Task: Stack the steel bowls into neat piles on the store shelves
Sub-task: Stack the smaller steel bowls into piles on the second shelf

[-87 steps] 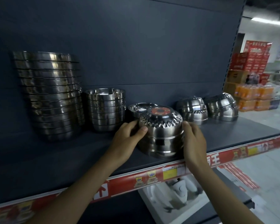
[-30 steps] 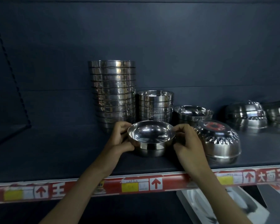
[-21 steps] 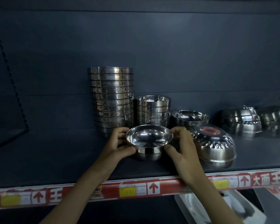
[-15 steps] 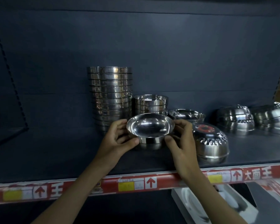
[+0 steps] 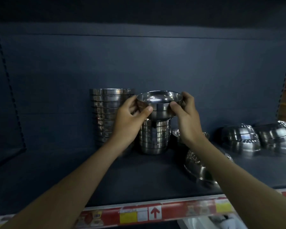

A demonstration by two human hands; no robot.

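Note:
A steel bowl is held upright in the air between my left hand and my right hand, fingers pinching its rim on both sides. It hovers just above a short stack of steel bowls on the dark shelf. A taller stack of wider bowls stands to the left, partly behind my left hand. An upturned bowl pile lies under my right forearm, mostly hidden.
Two piles of upturned patterned bowls sit at the right of the shelf. Another bowl peeks out behind my right wrist. The shelf's front edge carries a red price strip. A shelf underside hangs overhead.
Both hands have lifted the bowl from the shelf surface up and back, to above the short stack. The view has shifted closer.

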